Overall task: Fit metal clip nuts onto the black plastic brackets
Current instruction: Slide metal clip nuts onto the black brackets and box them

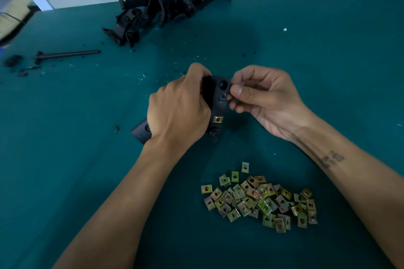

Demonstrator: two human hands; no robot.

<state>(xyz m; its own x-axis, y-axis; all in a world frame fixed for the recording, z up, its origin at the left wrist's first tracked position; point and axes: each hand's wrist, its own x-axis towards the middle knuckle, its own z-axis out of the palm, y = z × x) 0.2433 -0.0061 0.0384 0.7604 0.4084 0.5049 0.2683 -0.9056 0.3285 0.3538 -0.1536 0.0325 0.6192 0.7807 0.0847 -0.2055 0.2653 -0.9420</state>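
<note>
Loose clip nuts (259, 200) piled nearest, below the bracket (216, 98). Left hand (178, 109) grips the bracket mid-body; one fitted nut (218, 119) beside it. Right hand (260, 96) pinches at its upper edge, nut unseen. Bracket likely stiff, light; nuts small, springy, slippery: hold by flat faces

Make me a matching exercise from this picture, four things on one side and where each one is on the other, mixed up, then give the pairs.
Things:
1. bracket pile
2. loose clip nuts
3. rod
4. fitted clip nut

Places:
A. on the bracket that the left hand grips
B. far edge of the table, by the wall
C. near side, between the forearms
D. left side of the table, lying flat

Pairs: 1-B, 2-C, 3-D, 4-A
</note>
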